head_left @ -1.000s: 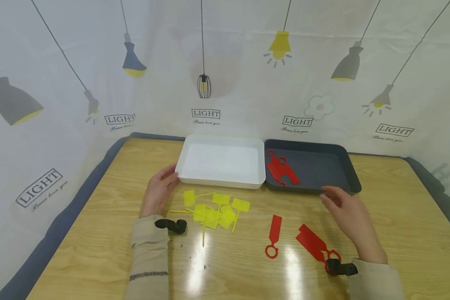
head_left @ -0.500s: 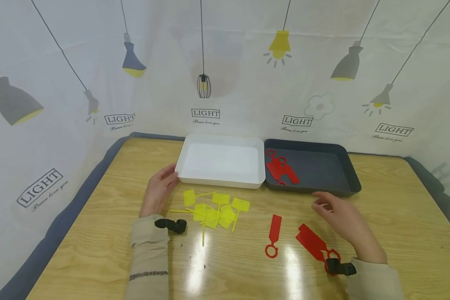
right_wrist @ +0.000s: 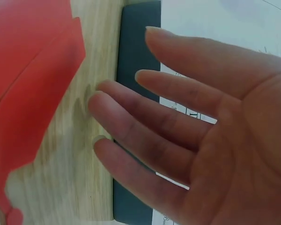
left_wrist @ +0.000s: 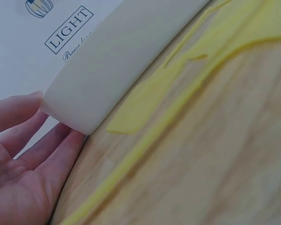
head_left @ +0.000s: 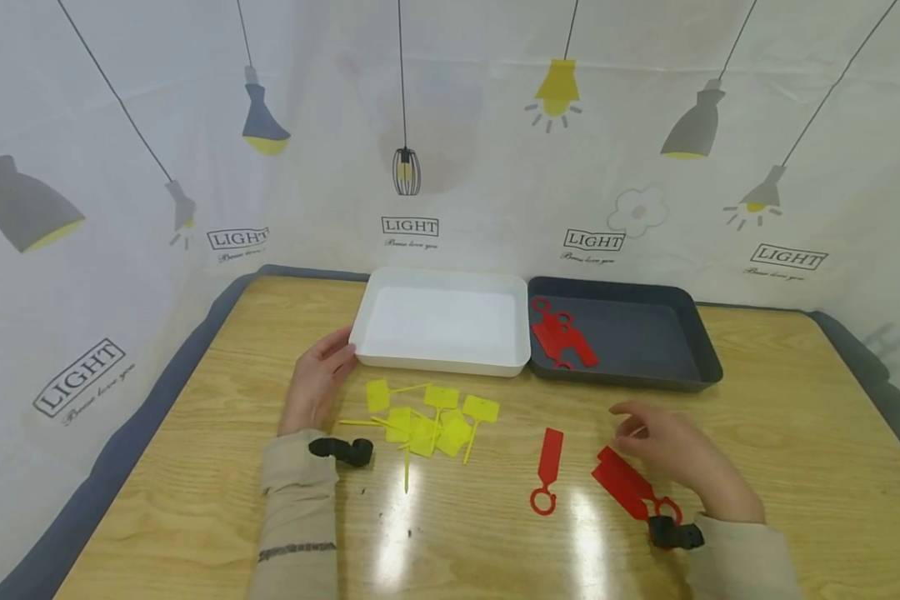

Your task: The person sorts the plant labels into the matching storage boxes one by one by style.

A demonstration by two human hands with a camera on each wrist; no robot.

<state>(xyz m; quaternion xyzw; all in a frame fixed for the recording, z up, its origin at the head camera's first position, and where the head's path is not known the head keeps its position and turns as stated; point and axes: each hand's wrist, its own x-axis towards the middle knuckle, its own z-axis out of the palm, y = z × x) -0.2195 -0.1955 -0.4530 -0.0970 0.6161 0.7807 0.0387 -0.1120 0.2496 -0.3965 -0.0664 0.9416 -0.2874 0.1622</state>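
Observation:
My left hand [head_left: 318,379] rests its fingertips against the left front corner of a white tray [head_left: 442,364]; in the left wrist view the fingers [left_wrist: 61,154] look fairly straight at that corner. Several yellow plastic tags [head_left: 420,429] with thin stems lie in a heap right of this hand. My right hand [head_left: 678,450] hovers with loose fingers and holds nothing. Just below it lie overlapping red tags [head_left: 621,482] with ring ends, partly hidden by the wrist camera mount. A single red tag [head_left: 551,454] lies farther left on the table.
A dark grey tray [head_left: 633,379] stands against the white tray's right side, with several red tags [head_left: 566,337] at its left end. Behind the wooden table [head_left: 480,542] hangs a white printed cloth [head_left: 487,125].
My right hand has come back from the dark tray's front edge, down and slightly left, to just above the overlapping red tags. My left hand has stayed at the white tray.

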